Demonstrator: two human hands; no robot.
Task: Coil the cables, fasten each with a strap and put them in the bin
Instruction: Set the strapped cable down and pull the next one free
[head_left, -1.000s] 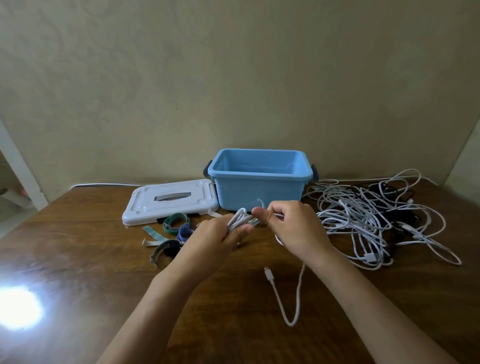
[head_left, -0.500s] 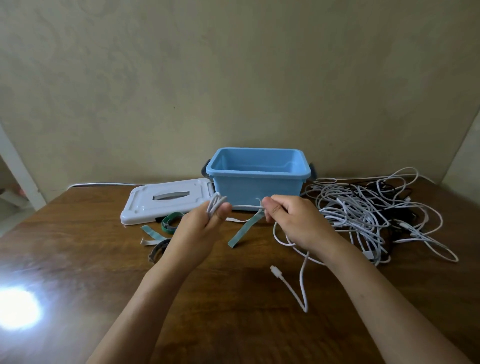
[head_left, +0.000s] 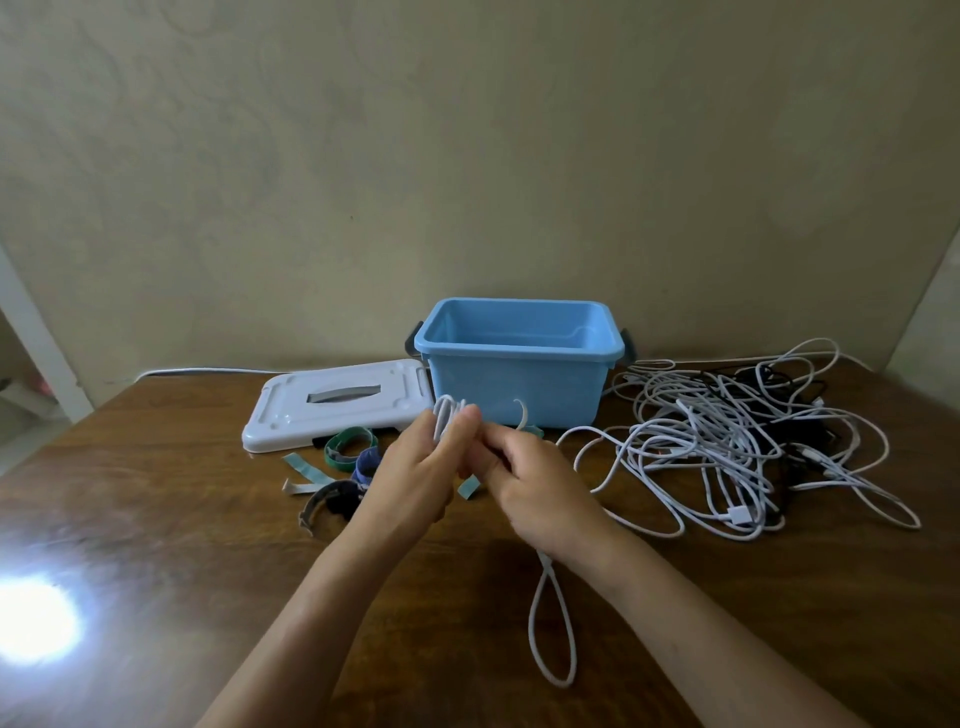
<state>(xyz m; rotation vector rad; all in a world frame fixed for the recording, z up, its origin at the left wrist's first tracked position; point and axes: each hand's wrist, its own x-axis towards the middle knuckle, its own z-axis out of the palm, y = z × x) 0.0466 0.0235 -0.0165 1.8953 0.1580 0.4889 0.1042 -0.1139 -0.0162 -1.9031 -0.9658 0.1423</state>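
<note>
White cable (head_left: 448, 415) loops sit pinched in the left hand (head_left: 415, 478) just before the blue bin (head_left: 519, 358), right hand (head_left: 540, 483) gripping its trailing length and a teal strap (head_left: 469, 487), while the bin looks empty and the tangle (head_left: 727, 441) beside it waits.

A home room: glossy wooden table (head_left: 156, 519) against a plain beige plastered wall (head_left: 467, 156).

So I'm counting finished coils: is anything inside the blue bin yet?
The blue bin shows only bare inner walls; its front wall hides the floor, so a flat coil there cannot be ruled out. The hands hold one white cable outside it.
</note>
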